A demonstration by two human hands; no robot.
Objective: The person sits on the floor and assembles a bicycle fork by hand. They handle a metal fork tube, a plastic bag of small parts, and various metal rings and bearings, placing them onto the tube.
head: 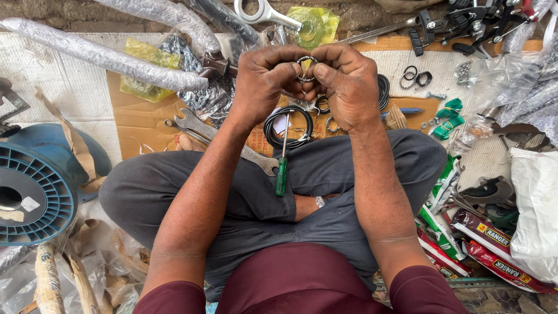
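Both of my hands are raised together over my crossed legs. My left hand (264, 81) and my right hand (347, 84) pinch a small metal bearing ring (306, 60) between their fingertips, each hand on one side of it. Below the hands, a green-handled screwdriver (282, 171) rests on my lap beside a long flat spanner (224, 139). A coil of black cable (288, 127) lies on the cardboard just beyond my knees, with more small rings (331, 123) next to it.
A blue plastic spool (35, 197) sits at the left. Foil-wrapped tubes (104, 58) lie across the back. Black rings (417, 77), bolts and brake parts (465, 23) are at the back right; red-and-green packets (482, 244) and a white bag (537, 203) crowd the right.
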